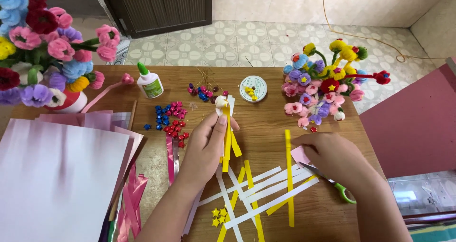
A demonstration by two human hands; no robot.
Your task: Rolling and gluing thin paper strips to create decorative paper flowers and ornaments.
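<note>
My left hand (205, 144) is raised over the wooden table (266, 128) and grips a bundle of yellow and white paper strips (228, 128) upright, thumb pressed against it. My right hand (330, 156) rests on the table to the right, fingers down on a small pink paper piece (299, 154) beside a long yellow strip (288, 175). Green-handled scissors (339, 187) lie under this hand. Loose white and yellow strips (266, 192) criss-cross between my arms, with small yellow paper stars (219, 216) near the front edge.
A stack of pink and white paper sheets (61, 175) fills the left. Behind lie red, pink and blue paper stars (172, 118), a glue bottle (149, 82), a round white lid (253, 88), and two pipe-cleaner flower bouquets (42, 47) (327, 80). Pink ribbon strips (135, 194) hang near the sheets.
</note>
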